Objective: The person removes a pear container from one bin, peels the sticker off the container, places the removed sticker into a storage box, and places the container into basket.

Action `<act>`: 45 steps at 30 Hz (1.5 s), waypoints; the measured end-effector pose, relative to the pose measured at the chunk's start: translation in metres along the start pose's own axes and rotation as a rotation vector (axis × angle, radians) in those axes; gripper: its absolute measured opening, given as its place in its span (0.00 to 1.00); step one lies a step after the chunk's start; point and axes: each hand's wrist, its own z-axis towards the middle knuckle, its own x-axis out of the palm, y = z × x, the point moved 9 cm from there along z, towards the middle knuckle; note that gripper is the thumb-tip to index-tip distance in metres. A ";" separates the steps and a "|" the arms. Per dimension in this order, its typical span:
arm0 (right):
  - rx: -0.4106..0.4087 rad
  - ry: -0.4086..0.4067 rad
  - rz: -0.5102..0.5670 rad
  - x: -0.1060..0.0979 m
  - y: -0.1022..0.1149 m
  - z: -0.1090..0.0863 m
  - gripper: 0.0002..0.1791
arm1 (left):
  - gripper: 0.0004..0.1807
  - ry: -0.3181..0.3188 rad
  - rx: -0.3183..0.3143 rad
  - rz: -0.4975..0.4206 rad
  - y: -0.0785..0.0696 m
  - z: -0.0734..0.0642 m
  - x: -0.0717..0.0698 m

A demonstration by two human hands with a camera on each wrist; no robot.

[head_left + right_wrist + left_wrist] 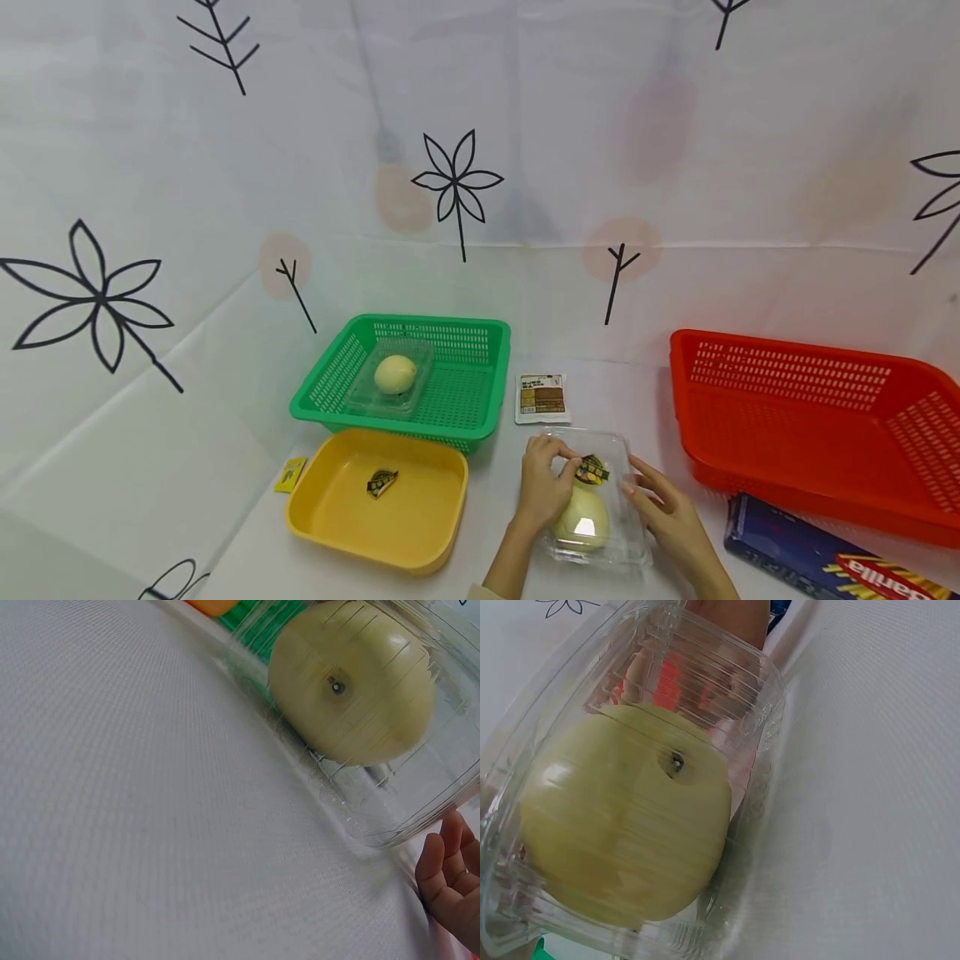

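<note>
A clear plastic clamshell box (611, 546) lies on the white cloth, closed over a pale yellow-green round fruit (582, 518). The fruit also shows through the plastic in the left wrist view (622, 817) and right wrist view (352, 682). On the lid is a dark, colourful sticker (592, 470). My left hand (546, 483) pinches the sticker's left edge with thumb and index finger. Along the box's right side, my right hand (667, 508) touches the plastic with extended fingers; its fingertips show in the right wrist view (442, 851).
Back left, a green basket (468, 400) holds another clear box with a fruit. A yellow bin (375, 533) in front contains a sticker; a small yellow packet (290, 474) lies beside it. Behind my hands is a flat packet (542, 398). Right are a red basket (787, 433) and blue box (795, 542).
</note>
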 end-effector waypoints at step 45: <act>-0.021 -0.003 0.020 0.000 0.002 -0.001 0.30 | 0.01 0.070 -0.107 -0.203 0.016 -0.003 0.004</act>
